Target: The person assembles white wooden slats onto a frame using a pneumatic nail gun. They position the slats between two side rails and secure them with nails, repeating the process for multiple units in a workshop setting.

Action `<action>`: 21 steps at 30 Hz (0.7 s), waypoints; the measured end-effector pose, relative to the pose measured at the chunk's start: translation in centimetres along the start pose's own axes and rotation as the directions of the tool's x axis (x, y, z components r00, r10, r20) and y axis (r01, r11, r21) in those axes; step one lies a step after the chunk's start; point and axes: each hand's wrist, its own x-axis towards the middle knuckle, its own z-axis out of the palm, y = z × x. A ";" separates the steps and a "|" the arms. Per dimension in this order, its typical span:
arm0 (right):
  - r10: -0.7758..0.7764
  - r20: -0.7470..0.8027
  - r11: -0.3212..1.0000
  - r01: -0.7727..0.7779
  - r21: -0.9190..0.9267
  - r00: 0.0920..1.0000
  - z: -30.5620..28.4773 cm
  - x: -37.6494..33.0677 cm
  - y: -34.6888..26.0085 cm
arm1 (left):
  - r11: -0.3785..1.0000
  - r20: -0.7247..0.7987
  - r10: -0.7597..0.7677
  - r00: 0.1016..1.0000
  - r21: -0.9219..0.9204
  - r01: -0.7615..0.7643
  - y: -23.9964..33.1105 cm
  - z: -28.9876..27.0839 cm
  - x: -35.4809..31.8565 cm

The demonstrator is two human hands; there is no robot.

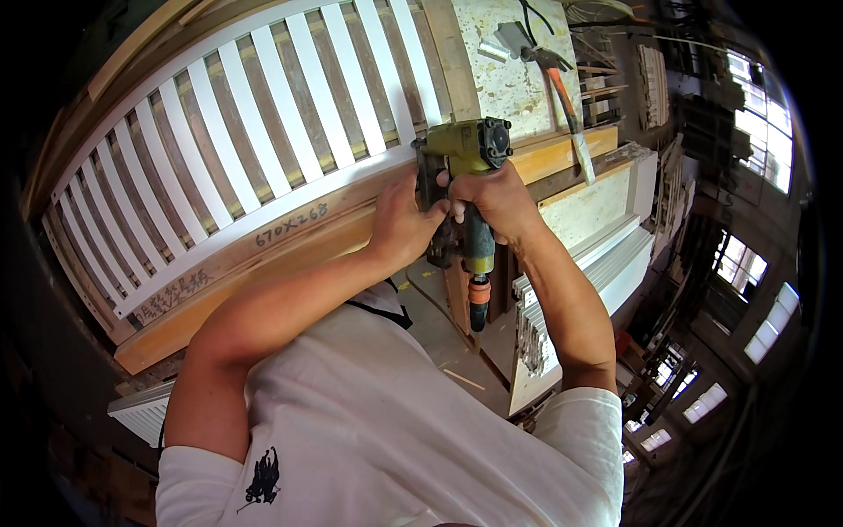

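My right hand [492, 198] wraps round the handle of a yellow-green and black air nail gun [474, 145]. An orange and black hose coupling [479, 294] hangs from the handle's lower end. My left hand [406, 220] is at the gun's dark magazine side, its thumb against it and its fingers curled, partly hidden behind the tool. The gun's nose lies by the near right corner of a white slatted frame [307, 97]. That frame, with many parallel white slats between two long rails, lies flat in a wooden jig [290, 235] with handwriting on its near edge.
A hammer [562, 101] with an orange and black handle lies on a paint-spotted board [518, 88] at the far right. Stacked white strips [584, 290] stand at my right. A white slatted piece [140, 408] is low on the left. A loose wood strip [464, 379] lies below.
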 end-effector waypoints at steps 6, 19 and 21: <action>0.041 0.013 0.996 -0.041 0.077 0.999 1.3 -0.2 0.7 | 1.000 -0.007 -0.025 1.000 0.002 0.025 0.3 -1.8 -1.2; 0.012 0.030 1.000 -0.012 0.019 0.999 3.9 -0.5 0.8 | 0.999 -0.017 0.027 1.000 -0.019 -0.027 1.3 -4.7 -2.6; 0.002 0.034 1.000 -0.002 0.011 0.999 4.3 -0.6 0.9 | 1.000 -0.022 0.018 1.000 -0.009 -0.018 1.1 -5.0 -2.8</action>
